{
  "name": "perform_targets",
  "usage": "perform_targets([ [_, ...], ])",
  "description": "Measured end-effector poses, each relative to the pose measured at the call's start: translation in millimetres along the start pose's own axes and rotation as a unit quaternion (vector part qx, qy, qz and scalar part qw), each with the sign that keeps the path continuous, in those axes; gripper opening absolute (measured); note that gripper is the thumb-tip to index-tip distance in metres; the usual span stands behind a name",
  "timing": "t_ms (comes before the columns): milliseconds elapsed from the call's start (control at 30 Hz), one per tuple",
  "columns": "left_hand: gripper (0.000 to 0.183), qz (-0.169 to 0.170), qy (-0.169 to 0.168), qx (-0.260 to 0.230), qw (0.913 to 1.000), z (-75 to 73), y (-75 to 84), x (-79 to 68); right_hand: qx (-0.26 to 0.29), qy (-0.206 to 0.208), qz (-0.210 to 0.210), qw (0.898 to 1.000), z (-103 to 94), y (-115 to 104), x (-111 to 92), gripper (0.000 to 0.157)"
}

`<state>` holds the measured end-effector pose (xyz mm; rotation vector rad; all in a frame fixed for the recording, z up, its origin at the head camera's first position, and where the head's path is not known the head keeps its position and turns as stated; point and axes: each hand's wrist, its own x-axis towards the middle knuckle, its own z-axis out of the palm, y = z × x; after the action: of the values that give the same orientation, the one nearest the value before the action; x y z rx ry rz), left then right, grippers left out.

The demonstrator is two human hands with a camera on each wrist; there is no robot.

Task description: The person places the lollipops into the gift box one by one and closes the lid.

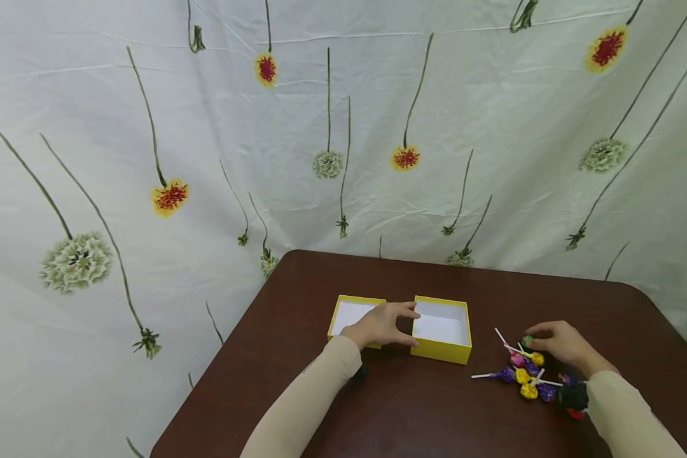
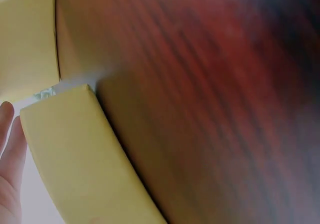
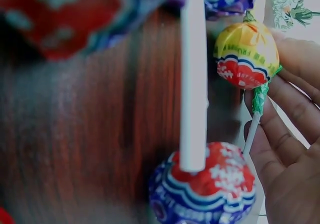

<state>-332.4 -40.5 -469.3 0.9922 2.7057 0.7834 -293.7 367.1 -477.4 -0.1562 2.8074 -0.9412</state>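
Observation:
My left hand (image 1: 382, 323) reaches over the lidless tray (image 1: 352, 312), white inside and yellow outside. Its spread thumb and fingers are at the near side of a deeper yellow box (image 1: 442, 351). In the left wrist view, the fingers (image 2: 12, 156) look straight beside a yellow wall (image 2: 85, 159). My right hand (image 1: 563, 343) pinches a green-wrapped lollipop (image 1: 528, 341) above the far end of a lollipop pile. In the right wrist view, its green wrapper (image 3: 259, 97) shows at the fingertips, partly hidden by a yellow lollipop (image 3: 247, 46).
Several lollipops lie loosely heaped on the dark brown table (image 1: 412, 413), among them a purple one (image 1: 506, 374), a yellow one (image 1: 529, 390) and a pink one (image 1: 517, 359). Their white sticks point various ways. A flower-printed cloth (image 1: 298, 114) hangs behind the table.

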Motion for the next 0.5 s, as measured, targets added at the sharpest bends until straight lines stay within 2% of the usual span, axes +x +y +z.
perform_targets([
  [500,0.065,0.011,0.016,-0.027,0.9995,5.9,-3.1,-3.8,0.008,0.028,-0.011,1.0,0.4,-4.6,-5.6,0.04],
])
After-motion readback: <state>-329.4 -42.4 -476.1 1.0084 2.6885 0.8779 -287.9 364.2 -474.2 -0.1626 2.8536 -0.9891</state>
